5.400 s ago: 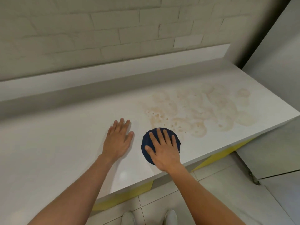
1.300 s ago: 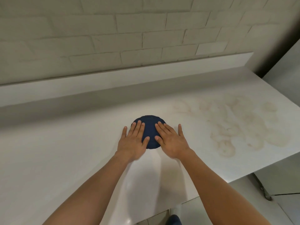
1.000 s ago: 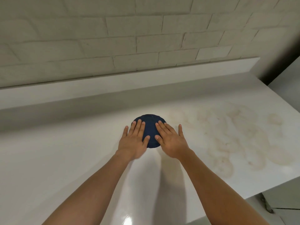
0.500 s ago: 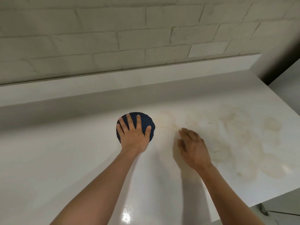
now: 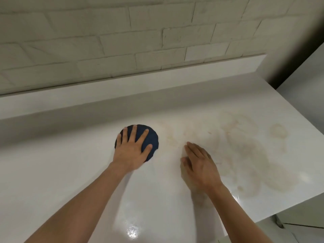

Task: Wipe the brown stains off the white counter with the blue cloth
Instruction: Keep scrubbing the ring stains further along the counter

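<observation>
A round dark blue cloth [image 5: 151,140] lies flat on the white counter [image 5: 52,172], left of the stains. My left hand [image 5: 132,149] presses on it with fingers spread, covering its left half. Faint brown stains [image 5: 245,155] smear the right part of the counter in pale rings and loops. My right hand [image 5: 198,163] rests flat on the counter to the right of the cloth, fingers together, holding nothing, at the stains' left edge.
A white backsplash ledge [image 5: 140,85] runs along the back under a white brick wall [image 5: 122,41]. The counter ends at the right edge [image 5: 289,202], with floor tiles below and a grey panel [image 5: 306,71] beyond the right corner.
Both hands were on the cloth a second ago. My right hand has come off it and moved right onto the counter; my left hand now covers the cloth alone, slightly further left.
</observation>
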Demonstrator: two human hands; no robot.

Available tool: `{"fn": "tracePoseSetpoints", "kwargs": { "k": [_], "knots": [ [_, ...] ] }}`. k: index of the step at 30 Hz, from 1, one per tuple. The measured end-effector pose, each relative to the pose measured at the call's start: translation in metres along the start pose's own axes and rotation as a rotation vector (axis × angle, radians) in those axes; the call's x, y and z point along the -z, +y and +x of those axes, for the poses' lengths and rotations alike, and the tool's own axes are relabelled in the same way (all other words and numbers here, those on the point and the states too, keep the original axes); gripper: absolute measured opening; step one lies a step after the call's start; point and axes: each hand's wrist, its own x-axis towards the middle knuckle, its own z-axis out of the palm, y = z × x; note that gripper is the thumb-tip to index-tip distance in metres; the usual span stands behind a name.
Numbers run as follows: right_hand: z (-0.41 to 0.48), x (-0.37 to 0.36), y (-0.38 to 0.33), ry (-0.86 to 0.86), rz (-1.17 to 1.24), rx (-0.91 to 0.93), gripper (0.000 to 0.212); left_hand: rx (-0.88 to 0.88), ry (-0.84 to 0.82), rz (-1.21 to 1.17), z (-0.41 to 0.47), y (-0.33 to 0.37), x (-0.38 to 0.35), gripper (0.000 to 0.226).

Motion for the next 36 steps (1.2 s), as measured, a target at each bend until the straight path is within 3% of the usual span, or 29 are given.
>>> {"fn": "tracePoseSetpoints", "kwargs": {
  "k": [6, 13, 17, 21, 25, 29, 32, 36],
  "knots": [
    [-0.003, -0.004, 0.005, -0.007, -0.004, 0.035, 0.047, 0.161, -0.01, -0.06, 0.043, 0.059, 0.004, 0.067],
    [-0.004, -0.004, 0.009, -0.016, -0.024, 0.041, 0.048, -0.108, 0.045, -0.045, -0.018, 0.046, -0.014, 0.061],
    [-0.003, -0.004, 0.009, -0.049, -0.036, 0.034, 0.05, 0.013, 0.047, -0.055, 0.007, 0.027, -0.004, 0.059],
    [-0.002, -0.003, 0.007, -0.08, -0.034, 0.012, 0.052, 0.133, 0.005, -0.09, 0.047, 0.059, 0.005, 0.06],
    [0.0, -0.003, 0.01, -0.152, -0.051, 0.021, 0.054, -0.04, 0.007, -0.081, 0.017, 0.081, -0.004, 0.063],
    [-0.013, 0.003, 0.013, -0.157, -0.026, -0.009, 0.057, -0.175, 0.034, -0.054, -0.026, 0.04, -0.012, 0.064],
    [-0.034, 0.006, 0.012, -0.147, -0.067, -0.078, 0.058, -0.073, 0.02, -0.068, -0.013, 0.008, -0.003, 0.065],
    [-0.039, 0.006, 0.004, -0.229, -0.067, -0.154, 0.06, 0.057, -0.001, -0.097, 0.014, 0.031, 0.004, 0.062]
  ]
}}
